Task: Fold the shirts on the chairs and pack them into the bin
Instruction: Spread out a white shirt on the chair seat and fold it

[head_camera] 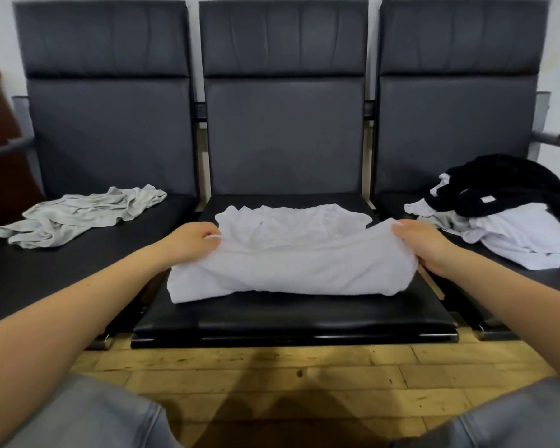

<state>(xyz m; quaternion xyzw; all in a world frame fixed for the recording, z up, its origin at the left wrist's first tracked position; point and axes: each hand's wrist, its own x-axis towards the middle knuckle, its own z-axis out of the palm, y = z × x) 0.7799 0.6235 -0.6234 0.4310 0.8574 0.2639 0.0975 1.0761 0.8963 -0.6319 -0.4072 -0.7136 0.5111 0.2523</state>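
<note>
A white shirt (291,253) lies partly folded on the middle chair seat (291,315). Its near half is doubled over toward the backrest. My left hand (191,242) pinches the folded edge at the shirt's left side. My right hand (424,244) grips the folded edge at the right side. A crumpled grey shirt (78,218) lies on the left chair. On the right chair a black garment (505,185) rests on top of loose white shirts (514,234). No bin is in view.
Three dark padded chairs stand in a row against a white wall. A metal armrest (553,140) juts out at the far right. Wooden floor (272,367) shows below the seats, and my knees in grey trousers fill the bottom corners.
</note>
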